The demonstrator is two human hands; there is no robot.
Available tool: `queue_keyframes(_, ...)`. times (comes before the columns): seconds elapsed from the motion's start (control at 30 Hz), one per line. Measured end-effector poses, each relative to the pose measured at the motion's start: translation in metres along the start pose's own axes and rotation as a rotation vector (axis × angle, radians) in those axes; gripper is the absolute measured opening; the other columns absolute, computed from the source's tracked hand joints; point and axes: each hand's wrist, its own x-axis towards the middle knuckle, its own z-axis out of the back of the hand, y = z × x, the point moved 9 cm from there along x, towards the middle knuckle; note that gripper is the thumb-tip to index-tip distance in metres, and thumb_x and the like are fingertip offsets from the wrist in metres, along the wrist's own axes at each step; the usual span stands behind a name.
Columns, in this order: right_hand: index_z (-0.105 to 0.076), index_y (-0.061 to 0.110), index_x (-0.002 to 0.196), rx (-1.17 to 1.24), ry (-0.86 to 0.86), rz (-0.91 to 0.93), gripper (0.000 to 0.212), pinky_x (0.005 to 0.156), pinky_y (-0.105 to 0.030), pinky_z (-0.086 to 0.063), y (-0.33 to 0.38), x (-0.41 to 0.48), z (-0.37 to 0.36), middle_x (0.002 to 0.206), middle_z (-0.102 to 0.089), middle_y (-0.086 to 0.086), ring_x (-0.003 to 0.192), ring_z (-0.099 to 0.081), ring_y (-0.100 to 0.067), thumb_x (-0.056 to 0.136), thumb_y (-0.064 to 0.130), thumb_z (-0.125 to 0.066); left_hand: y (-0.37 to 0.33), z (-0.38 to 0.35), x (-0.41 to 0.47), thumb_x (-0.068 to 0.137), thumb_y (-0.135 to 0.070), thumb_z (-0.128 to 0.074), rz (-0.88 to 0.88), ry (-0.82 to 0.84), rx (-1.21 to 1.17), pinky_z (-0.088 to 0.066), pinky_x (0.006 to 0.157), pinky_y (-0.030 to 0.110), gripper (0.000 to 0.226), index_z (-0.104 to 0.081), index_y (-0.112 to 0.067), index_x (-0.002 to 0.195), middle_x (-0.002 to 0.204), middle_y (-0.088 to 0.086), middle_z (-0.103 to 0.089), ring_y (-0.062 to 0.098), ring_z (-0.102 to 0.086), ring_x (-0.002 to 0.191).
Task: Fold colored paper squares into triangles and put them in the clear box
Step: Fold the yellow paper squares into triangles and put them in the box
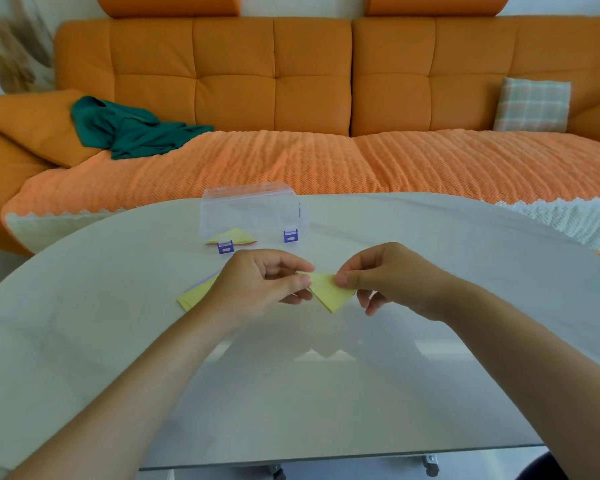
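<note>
A folded yellow paper triangle (329,293) hangs just above the table, its point down. My left hand (257,285) pinches its left corner between thumb and fingers. My right hand (392,278) pinches its right corner. Under my left hand lies a small stack of paper squares (195,295), yellow on top with a purple edge showing. Behind them stands the clear box (253,211) with purple latches. Folded yellow and pink triangles (234,236) lie in its left end.
The pale glass table (326,393) curves away at its far edge. An orange sofa (274,84) stands right behind it, with a green cloth (132,129) on the left and a checked cushion (532,105) on the right.
</note>
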Motion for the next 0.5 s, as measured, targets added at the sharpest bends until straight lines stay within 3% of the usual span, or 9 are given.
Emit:
queue_keyframes(0.17,-0.08,0.023,0.083,-0.14,0.052,-0.04,0.013,0.061,-0.022,-0.048,-0.007,0.001,-0.001,0.07,-0.07,0.005,0.065,-0.06,-0.008,0.082,0.035,-0.08,0.006,0.0,-0.002,0.081,-0.005,-0.079,0.05,0.022,0.102,-0.057,0.06,0.022,0.014,-0.082,-0.019,0.083,0.07,0.006,-0.075,0.014,-0.069,0.062)
queue_keyframes(0.3,-0.078,0.028,0.075,-0.327,0.0,-0.043,0.012,0.051,-0.009,-0.041,-0.015,0.007,0.0,0.066,-0.068,0.012,0.06,-0.056,0.003,0.08,0.039,-0.08,0.018,-0.004,-0.001,0.079,-0.018,-0.082,0.089,0.022,0.38,-0.045,0.057,0.011,0.012,-0.08,-0.03,0.079,0.069,-0.009,-0.073,-0.002,-0.059,0.059)
queue_keyframes(0.4,-0.076,0.032,0.074,-0.493,-0.031,-0.028,0.012,0.056,-0.012,-0.044,-0.017,0.011,-0.003,0.077,-0.071,0.011,0.066,-0.058,0.001,0.08,0.042,-0.08,0.022,-0.01,-0.001,0.079,-0.023,-0.079,0.073,0.035,0.553,-0.04,0.056,0.005,0.01,-0.078,-0.032,0.075,0.071,-0.02,-0.072,-0.009,-0.058,0.059)
queue_keyframes(0.5,-0.073,0.034,0.075,-0.61,-0.036,-0.013,0.012,0.061,-0.016,-0.044,-0.016,0.013,-0.008,0.079,-0.069,0.015,0.074,-0.062,-0.002,0.081,0.044,-0.077,0.024,-0.013,-0.001,0.079,-0.027,-0.076,0.067,0.037,0.683,-0.041,0.057,0.009,0.01,-0.075,-0.034,0.074,0.069,-0.026,-0.068,-0.008,-0.058,0.06)
